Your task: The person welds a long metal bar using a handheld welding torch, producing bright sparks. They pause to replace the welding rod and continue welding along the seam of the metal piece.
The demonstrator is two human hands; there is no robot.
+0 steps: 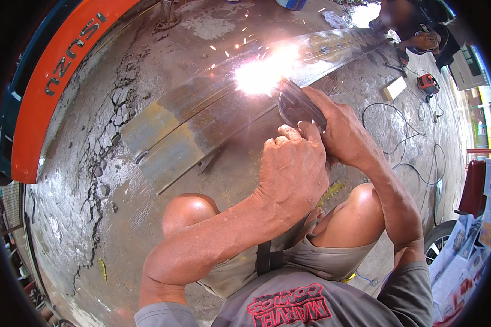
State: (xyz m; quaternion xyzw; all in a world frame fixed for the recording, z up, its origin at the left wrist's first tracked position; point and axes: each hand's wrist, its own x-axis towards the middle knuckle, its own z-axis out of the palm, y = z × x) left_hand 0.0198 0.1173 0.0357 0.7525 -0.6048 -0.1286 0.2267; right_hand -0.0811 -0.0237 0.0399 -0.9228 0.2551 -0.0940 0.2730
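Both the left hand (pixel 292 171) and right hand (pixel 338 131) clamped a grinder (pixel 297 104) sparking on the steel plate (pixel 191 128); an orange panel (pixel 60 82) curved at ten o'clock.

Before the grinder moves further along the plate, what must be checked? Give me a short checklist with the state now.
1. Both hands on the grinder: ok; left hand and right hand grip it.
2. Plate lying flat on the floor: ok.
3. Sparks flying away from the body: ok.
4. Knees covered: not ok, bare knee close to the work.
5. Gloves: not ok, hands are bare.
6. Cable away from the disc: cannot tell.
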